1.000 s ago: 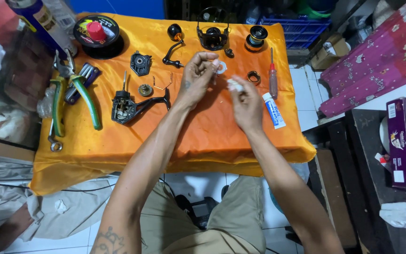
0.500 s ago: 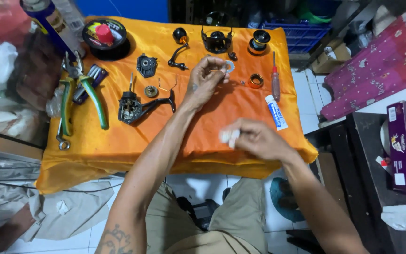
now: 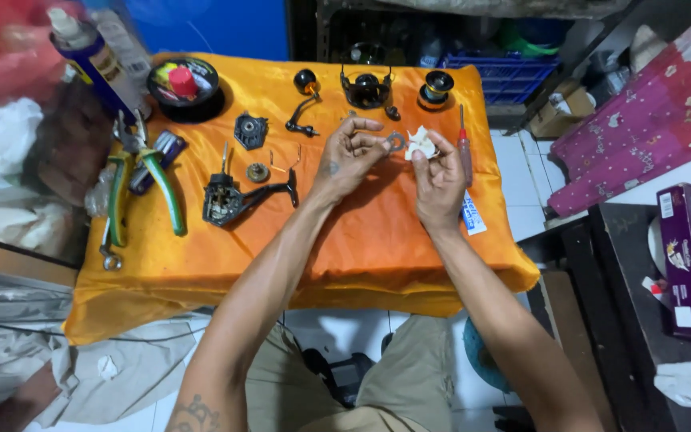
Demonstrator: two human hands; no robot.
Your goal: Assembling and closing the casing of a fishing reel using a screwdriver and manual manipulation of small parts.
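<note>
Pinching a small metal ring (image 3: 396, 142) in its fingertips, the left hand (image 3: 351, 156) holds it upright just left of the right hand (image 3: 439, 178), which grips a white rag (image 3: 421, 142) beside the ring, above the surface's far edge. Half a second ago the right hand was low, near the front edge; it has risen.

Both hands raised close together, left (image 3: 349, 156) and right (image 3: 439, 178) fingertips pinching.
</note>
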